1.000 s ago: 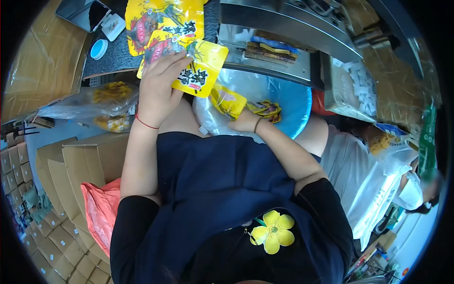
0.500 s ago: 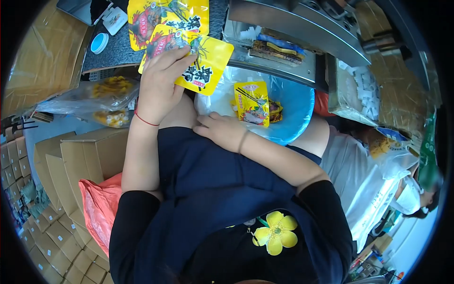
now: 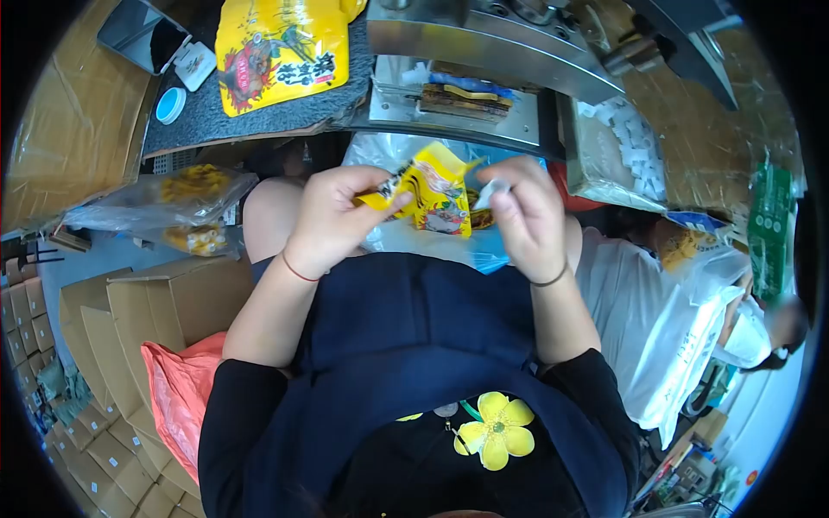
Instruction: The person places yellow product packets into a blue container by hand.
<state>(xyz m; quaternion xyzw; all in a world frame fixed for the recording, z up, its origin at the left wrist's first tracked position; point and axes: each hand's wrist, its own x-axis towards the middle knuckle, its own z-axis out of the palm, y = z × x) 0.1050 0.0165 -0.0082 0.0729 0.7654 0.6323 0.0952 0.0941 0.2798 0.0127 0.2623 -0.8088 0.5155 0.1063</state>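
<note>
My left hand (image 3: 341,216) is closed on the edge of a yellow printed pouch (image 3: 406,177), which is bent and tilted above the blue-lined bin (image 3: 488,252). To its right, my right hand (image 3: 528,211) pinches a small white packet (image 3: 490,193) close to the pouch's raised edge. Just below the held pouch, another yellow pouch (image 3: 445,216) shows in the bin, partly covered. On the dark worktop lies a stack of flat yellow pouches (image 3: 285,56), beyond my left hand.
A metal machine (image 3: 501,52) stands behind the bin. A tray of small white packets (image 3: 635,147) is at the right. Left are a round blue-lidded container (image 3: 170,105), bagged goods (image 3: 194,186) and an open cardboard box (image 3: 173,298). A co-worker (image 3: 744,345) is at far right.
My left hand has brought a pouch from the worktop stack down over the bin. My right hand has moved from my lap to the right and up, with a small white packet in its fingers.
</note>
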